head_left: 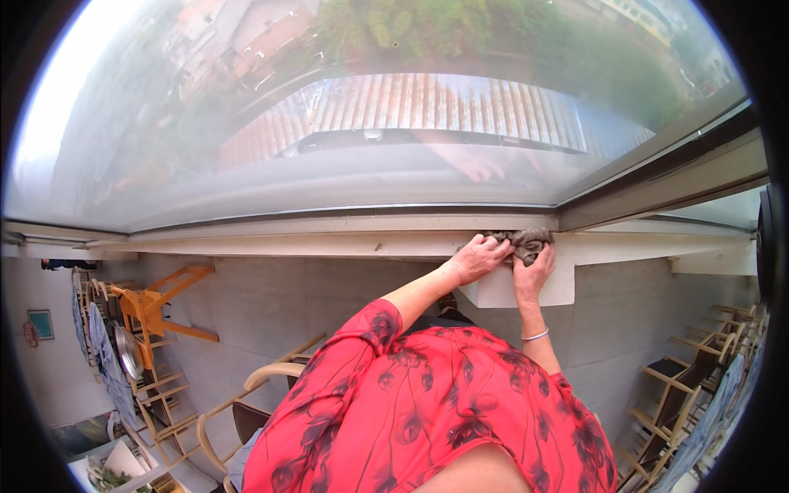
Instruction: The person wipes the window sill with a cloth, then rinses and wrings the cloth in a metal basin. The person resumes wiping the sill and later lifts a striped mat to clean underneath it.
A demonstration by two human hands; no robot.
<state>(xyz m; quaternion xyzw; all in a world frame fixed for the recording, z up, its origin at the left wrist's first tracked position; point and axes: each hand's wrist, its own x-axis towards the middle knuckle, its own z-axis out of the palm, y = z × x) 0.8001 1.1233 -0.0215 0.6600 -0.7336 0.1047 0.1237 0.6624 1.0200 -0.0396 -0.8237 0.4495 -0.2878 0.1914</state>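
Observation:
A crumpled grey-brown cloth [529, 239] lies bunched on the white window sill [407, 244], close to where the window frame's upright [666, 179] meets the bottom rail. My left hand [484, 259] grips the cloth's left end, fingers bent over it. From the right, my right hand [535, 271] holds the larger bunched part, with the fingertips tucked into its folds. Both hands are close together above a white block [524, 291] that juts out below the sill. Beyond them rises the large window pane [370, 179], which carries a faint reflection of a hand.
Wooden armchairs [271, 373] stand behind me to the left, and more stacked wooden chairs [672, 388] line the right. An orange wooden easel-like stand [154, 302] is at the far left near a metal basin [127, 351]. Grey tiles cover the floor [259, 296].

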